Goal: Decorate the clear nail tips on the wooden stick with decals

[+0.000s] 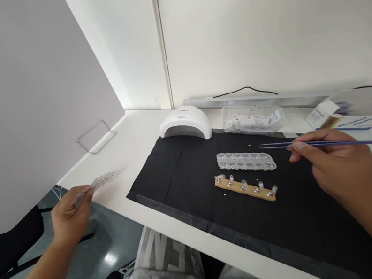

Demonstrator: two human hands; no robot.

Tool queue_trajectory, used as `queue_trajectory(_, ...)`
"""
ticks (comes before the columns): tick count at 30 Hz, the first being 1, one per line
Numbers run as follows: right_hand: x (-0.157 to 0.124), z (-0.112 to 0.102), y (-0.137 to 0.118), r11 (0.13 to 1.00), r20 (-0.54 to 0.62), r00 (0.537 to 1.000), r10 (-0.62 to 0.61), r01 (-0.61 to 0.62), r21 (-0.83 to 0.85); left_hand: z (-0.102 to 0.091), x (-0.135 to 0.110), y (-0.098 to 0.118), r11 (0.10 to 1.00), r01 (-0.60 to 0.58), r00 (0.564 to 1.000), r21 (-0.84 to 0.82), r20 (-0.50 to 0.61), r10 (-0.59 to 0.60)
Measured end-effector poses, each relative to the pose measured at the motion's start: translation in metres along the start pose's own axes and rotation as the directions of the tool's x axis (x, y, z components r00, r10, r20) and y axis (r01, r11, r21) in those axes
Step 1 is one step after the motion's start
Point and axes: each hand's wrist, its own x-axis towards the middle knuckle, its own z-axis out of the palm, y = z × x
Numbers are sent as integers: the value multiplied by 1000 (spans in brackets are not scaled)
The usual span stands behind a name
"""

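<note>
A person's left hand reaches forward beside the white table's edge, thumb and fingers pinching a clear patterned sheet that juts out ahead of the grip; the right hand, wrist bent leftward, pinches blue tweezers, their tips pointing left over the black mat; a clear compartment case and a wooden strip lie left of that hand, both untouched.

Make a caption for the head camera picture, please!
Blue tweezers in the right hand, a patterned sheet in the left hand, and a clear compartment case on the black mat.
</note>
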Motion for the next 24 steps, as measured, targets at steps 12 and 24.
queue_trajectory(12, -1, 1, -6, 991, 87, 995, 55, -65, 117, 66, 66, 117, 734, -639, 730, -229, 120, 673)
queue_trajectory(24, -1, 1, -13, 988, 143, 987, 69, -88, 130, 106, 147, 128, 759, -642, 759, -111, 50, 649)
